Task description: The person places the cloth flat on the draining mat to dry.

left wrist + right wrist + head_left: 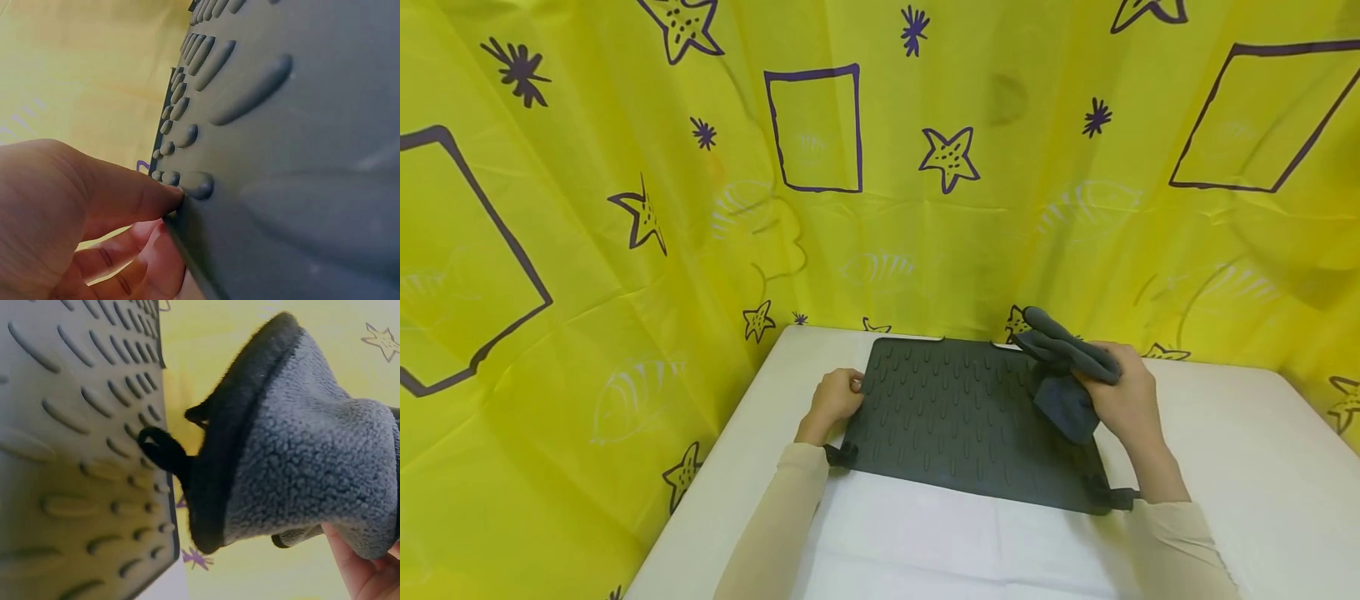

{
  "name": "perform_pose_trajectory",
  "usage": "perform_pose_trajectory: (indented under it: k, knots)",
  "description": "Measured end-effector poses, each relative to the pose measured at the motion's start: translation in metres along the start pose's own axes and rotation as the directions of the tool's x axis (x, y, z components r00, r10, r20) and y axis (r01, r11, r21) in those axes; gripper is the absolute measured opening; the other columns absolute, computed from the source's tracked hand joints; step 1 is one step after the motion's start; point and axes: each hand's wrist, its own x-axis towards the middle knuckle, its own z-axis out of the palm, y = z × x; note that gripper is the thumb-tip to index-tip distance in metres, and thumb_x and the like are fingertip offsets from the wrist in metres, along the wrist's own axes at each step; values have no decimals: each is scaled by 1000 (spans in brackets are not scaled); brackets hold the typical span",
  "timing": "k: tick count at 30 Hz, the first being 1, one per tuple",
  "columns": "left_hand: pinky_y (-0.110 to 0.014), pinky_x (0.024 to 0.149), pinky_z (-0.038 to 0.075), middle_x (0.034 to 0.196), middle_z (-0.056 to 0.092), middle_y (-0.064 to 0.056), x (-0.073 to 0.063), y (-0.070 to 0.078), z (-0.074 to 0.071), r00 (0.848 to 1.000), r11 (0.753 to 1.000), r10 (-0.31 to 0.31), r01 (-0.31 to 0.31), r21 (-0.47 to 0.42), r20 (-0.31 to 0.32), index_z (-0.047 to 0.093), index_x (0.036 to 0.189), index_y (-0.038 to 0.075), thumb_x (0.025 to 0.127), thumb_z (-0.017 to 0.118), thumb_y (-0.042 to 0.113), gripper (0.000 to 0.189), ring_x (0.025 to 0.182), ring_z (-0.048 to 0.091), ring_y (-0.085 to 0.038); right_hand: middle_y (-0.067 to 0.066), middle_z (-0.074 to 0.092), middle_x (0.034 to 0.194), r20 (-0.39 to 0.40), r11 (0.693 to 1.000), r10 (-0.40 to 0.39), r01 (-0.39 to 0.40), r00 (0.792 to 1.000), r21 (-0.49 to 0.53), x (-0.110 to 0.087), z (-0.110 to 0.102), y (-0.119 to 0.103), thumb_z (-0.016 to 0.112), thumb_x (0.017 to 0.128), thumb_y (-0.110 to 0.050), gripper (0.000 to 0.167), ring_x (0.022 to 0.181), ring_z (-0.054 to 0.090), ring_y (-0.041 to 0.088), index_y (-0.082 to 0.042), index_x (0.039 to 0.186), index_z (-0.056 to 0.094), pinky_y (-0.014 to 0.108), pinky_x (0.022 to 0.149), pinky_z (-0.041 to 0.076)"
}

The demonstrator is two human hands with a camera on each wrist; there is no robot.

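A dark grey drainer mat (pixel 940 417) with rows of raised oblong bumps is in front of me on the white table. At its left edge, my left hand (pixel 837 395) pinches the rim; in the left wrist view the thumb (pixel 134 194) lies on the bumpy face with the fingers behind the edge. My right hand (pixel 1129 402) grips a bunched grey cloth (pixel 1066 408) over the mat's right side. The right wrist view shows the cloth's fleecy face (pixel 306 450), dark border and small loop (pixel 164 450) near the mat's edge. The cloth hides part of the right hand.
The white table (pixel 1232 442) extends around the mat. A yellow curtain (pixel 880 225) with dark stars and frames hangs behind the table and along its left side. Black straps (pixel 842 455) show at both wrists, close to the mat's front corners.
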Motion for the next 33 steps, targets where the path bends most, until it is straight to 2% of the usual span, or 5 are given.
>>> perform_pose_trajectory:
  k: [7,10,15,23,33]
  knots:
    - [-34,69,47,89,67,-4,-2,2,1,1000,1000,-25,25,4,5,73,120,3,84,66,3,37,79,59,-20,19,65,112,-81,999,2,2,997,51,-5,19,-9,76,90,-8,30,100,49,3,0,119,70,39,88,42]
    - [-34,69,47,89,67,-4,-3,4,3,999,999,-36,36,4,-1,73,120,3,84,65,3,37,79,59,-21,18,66,113,-103,997,6,2,995,77,-7,27,-11,75,90,-7,30,99,44,-6,-1,119,70,32,89,41]
    - [-35,70,47,89,67,-4,-4,4,5,999,999,-48,48,13,-10,73,120,4,85,65,3,36,81,59,-21,18,65,111,-99,995,-12,21,995,95,-11,41,-14,73,90,-3,27,100,50,6,1,117,70,29,88,40]
    - [-36,72,48,91,68,-5,-2,2,6,998,998,-68,68,15,-4,72,121,5,86,66,3,36,81,59,-22,21,60,115,14,992,-59,57,998,110,-18,66,-12,73,92,-4,29,110,58,36,2,119,66,53,96,44]
    - [-37,73,49,91,68,-4,-2,5,3,997,997,-71,71,15,-13,73,120,5,85,66,3,36,81,60,-22,23,60,115,65,991,-90,83,994,105,-22,80,-8,74,91,-2,30,110,58,43,0,119,65,58,96,43]
